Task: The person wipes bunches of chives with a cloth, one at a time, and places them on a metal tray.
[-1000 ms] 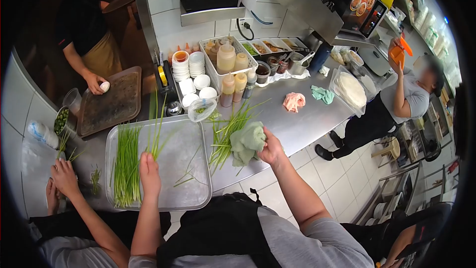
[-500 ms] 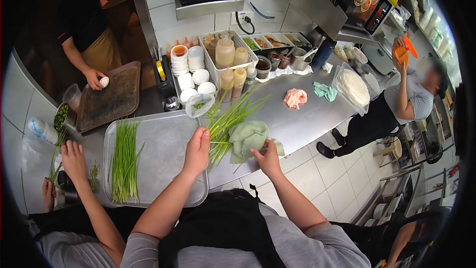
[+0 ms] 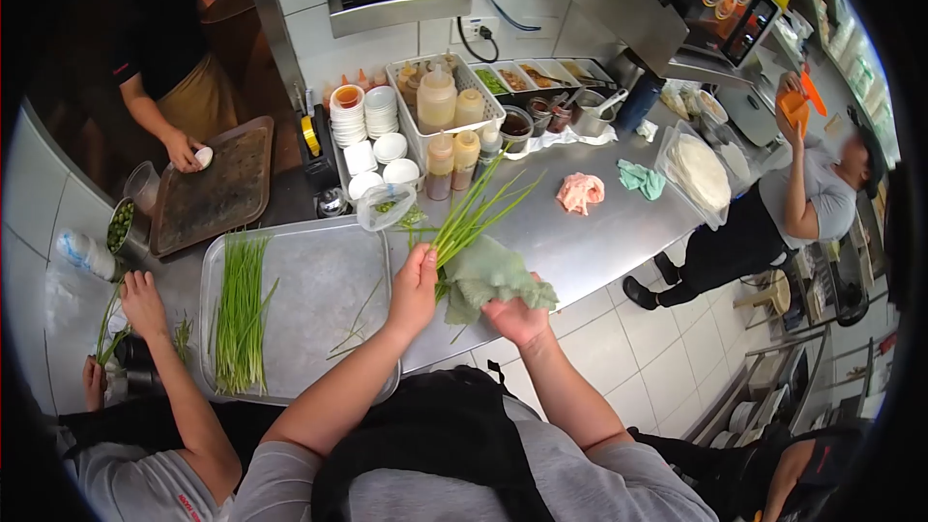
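Observation:
My left hand (image 3: 416, 285) is closed round a bunch of long green stalks (image 3: 476, 216), which fan out up and to the right over the steel counter. Under and beside the stalks hangs a pale green cloth (image 3: 495, 275). My right hand (image 3: 518, 317) is palm up beneath the cloth's lower right part; its fingertips are hidden by the cloth, which rests on it. To the left, a metal tray (image 3: 314, 280) bears a neat row of green stalks (image 3: 242, 314) and a few loose strands.
A clear bag (image 3: 385, 208) lies by the tray. Behind stand squeeze bottles (image 3: 437, 101), white cups (image 3: 348, 121) and a brown tray (image 3: 215, 184). Pink (image 3: 580, 193) and teal cloths (image 3: 641, 180) lie right. A co-worker's hand (image 3: 143, 304) is at left; other people stand beyond.
My left hand has moved right with the stalks. My right hand has turned palm up under the cloth, which now spreads wider. Loose strands now show on the tray.

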Action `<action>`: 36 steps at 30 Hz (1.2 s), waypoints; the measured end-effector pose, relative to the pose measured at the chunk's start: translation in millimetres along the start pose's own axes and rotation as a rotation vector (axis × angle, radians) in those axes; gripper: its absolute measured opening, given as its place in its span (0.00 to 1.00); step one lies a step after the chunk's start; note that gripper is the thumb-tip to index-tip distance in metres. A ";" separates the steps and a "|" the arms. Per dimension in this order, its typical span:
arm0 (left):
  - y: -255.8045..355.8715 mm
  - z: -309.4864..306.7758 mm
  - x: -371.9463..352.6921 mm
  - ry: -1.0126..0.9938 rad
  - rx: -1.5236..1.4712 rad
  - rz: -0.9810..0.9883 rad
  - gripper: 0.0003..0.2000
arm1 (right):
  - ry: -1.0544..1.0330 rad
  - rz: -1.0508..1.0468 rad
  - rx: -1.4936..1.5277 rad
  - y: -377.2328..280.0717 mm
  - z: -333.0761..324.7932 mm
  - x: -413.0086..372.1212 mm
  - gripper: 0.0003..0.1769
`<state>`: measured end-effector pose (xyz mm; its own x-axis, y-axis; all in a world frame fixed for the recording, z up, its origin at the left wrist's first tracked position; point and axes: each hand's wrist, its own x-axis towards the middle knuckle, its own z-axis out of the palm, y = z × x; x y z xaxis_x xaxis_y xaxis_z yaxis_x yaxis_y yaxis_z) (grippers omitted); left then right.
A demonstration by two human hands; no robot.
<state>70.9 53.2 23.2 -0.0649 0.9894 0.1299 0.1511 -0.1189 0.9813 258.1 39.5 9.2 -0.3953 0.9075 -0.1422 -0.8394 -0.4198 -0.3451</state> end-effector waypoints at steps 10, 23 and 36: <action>-45.4 -8.3 -21.5 -0.096 0.167 0.053 0.14 | 0.158 0.136 -0.124 53.2 11.6 24.1 0.22; 0.9 -40.1 -39.4 -0.206 0.659 0.079 0.08 | 0.246 0.086 -0.282 52.9 5.6 41.3 0.08; 47.4 -136.7 -71.9 -0.152 0.524 -0.050 0.08 | 0.327 -0.018 -0.181 -3.2 -11.3 64.4 0.13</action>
<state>-52.2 -35.0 79.8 0.0530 0.9983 0.0250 0.6251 -0.0527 0.7788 239.5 99.5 -9.3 -0.2167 0.8842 -0.4138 -0.7538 -0.4209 -0.5046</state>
